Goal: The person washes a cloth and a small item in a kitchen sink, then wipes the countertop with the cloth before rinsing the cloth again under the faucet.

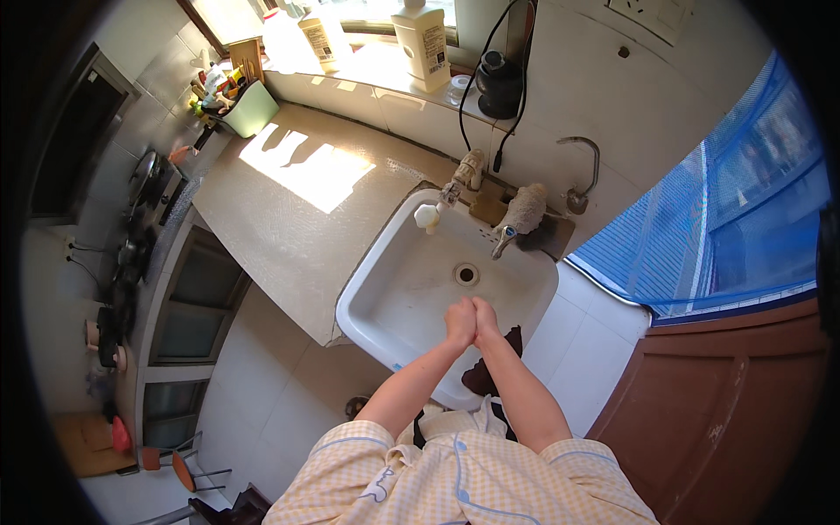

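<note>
My left hand [461,323] and my right hand [484,318] are pressed together over the white sink basin [394,302], just below its round drain [466,274]. Whether anything lies between them is hidden. A dark brown cloth [484,377] hangs over the basin's near right rim, partly behind my right forearm. At the basin's far edge stand a tap with a white knob [426,215] and a second metal tap [505,241] with a blue-marked top. No water can be made out running from either.
A countertop [289,216] adjoins the basin on the left. Large bottles [423,49] and a dark round container [499,85] stand on the ledge behind, with a black cable [461,111] hanging down. A blue mesh curtain [709,216] and a brown door [709,420] are on the right.
</note>
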A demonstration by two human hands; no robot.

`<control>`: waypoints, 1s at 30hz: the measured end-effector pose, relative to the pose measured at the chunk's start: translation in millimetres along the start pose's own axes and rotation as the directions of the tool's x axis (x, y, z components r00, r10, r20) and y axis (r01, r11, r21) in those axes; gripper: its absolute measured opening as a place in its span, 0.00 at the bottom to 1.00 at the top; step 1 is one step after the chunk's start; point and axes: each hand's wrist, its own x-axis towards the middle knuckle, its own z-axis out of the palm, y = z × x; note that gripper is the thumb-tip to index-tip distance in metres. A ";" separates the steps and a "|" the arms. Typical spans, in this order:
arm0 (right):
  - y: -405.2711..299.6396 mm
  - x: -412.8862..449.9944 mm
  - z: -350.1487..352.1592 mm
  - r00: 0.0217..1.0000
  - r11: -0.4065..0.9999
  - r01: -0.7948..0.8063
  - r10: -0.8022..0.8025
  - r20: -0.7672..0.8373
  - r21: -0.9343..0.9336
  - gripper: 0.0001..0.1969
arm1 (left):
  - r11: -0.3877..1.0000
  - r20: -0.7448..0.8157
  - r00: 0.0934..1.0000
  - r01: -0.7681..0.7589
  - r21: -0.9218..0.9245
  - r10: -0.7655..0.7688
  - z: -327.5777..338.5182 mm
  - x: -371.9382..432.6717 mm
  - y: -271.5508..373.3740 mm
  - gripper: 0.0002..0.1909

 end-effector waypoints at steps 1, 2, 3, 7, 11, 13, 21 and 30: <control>-1.0 -4.7 4.1 1.000 1.000 -0.001 0.001 0.004 0.000 0.10 | 0.998 0.001 0.999 -0.038 0.044 0.038 -3.4 -3.2 2.1 0.24; -2.5 -9.2 8.1 0.999 1.000 0.008 -0.007 -0.031 0.016 0.10 | 0.993 0.007 0.997 -0.076 0.088 0.076 -5.9 -4.9 3.8 0.24; -3.0 -15.1 13.3 0.998 0.999 0.015 -0.013 -0.064 0.029 0.10 | 0.993 0.003 0.997 -0.077 0.088 0.077 -8.2 -5.2 1.3 0.24; -6.5 -32.2 23.7 0.996 0.999 0.032 -0.030 -0.087 0.017 0.09 | 0.967 -0.008 0.975 -0.220 0.126 0.223 -12.0 0.8 -11.7 0.25; -4.2 -21.5 19.8 0.990 0.995 0.096 -0.093 -0.103 0.027 0.09 | 0.934 0.031 0.940 -0.342 0.104 0.341 -13.3 4.5 -11.7 0.27; -1.1 -23.1 25.1 0.983 0.988 0.148 -0.144 -0.117 0.031 0.08 | 0.949 0.198 0.937 -0.306 0.073 0.287 -26.7 14.1 -8.0 0.26; 22.1 -70.7 71.2 0.996 0.986 0.060 -0.049 0.073 -0.158 0.15 | 0.985 0.786 0.616 0.093 -0.146 0.058 -135.9 65.6 -6.7 0.20; 48.6 -77.5 114.5 0.858 0.860 0.466 -0.497 -0.134 -0.208 0.13 | 0.996 0.807 0.587 -0.087 -0.015 0.063 -214.0 105.5 -7.7 0.12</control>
